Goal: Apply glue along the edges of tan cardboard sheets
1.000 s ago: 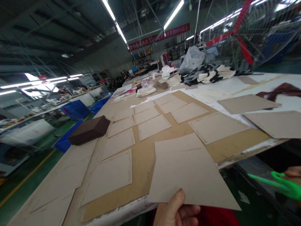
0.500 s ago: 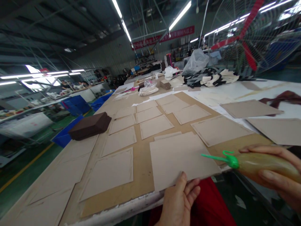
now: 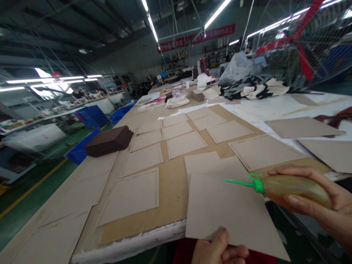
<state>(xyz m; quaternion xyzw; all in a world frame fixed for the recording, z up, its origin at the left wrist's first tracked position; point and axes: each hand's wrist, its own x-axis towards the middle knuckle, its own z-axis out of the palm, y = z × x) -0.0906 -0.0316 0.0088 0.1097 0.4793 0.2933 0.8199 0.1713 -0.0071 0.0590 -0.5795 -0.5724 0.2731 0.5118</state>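
Note:
Pinched by its near edge, a taupe rectangular sheet (image 3: 225, 205) is in my left hand (image 3: 217, 249), thumb on top and fingers underneath. The sheet juts past the table's front edge and overlaps another taupe sheet (image 3: 203, 159) lying on the table. My right hand (image 3: 316, 198) is wrapped around a squeeze bottle (image 3: 291, 189) of amber-brown liquid. Its thin green nozzle (image 3: 239, 182) points left, just above the held sheet; I cannot tell if it touches. Several similar sheets (image 3: 134, 190) lie spread to the left and beyond, with darker streaks along some edges.
A dark brown stack (image 3: 108, 141) stands on the table's left edge, beside a blue bin (image 3: 79, 150). Farther back lie a clear plastic bag (image 3: 236, 68) and black-and-cream fabric pieces (image 3: 255, 88). A large fan (image 3: 299, 40) with red blades stands at the right.
My left hand has drawn the top sheet toward me, past the table edge, uncovering more of the sheet beneath. The bottle in my right hand has shifted slightly left.

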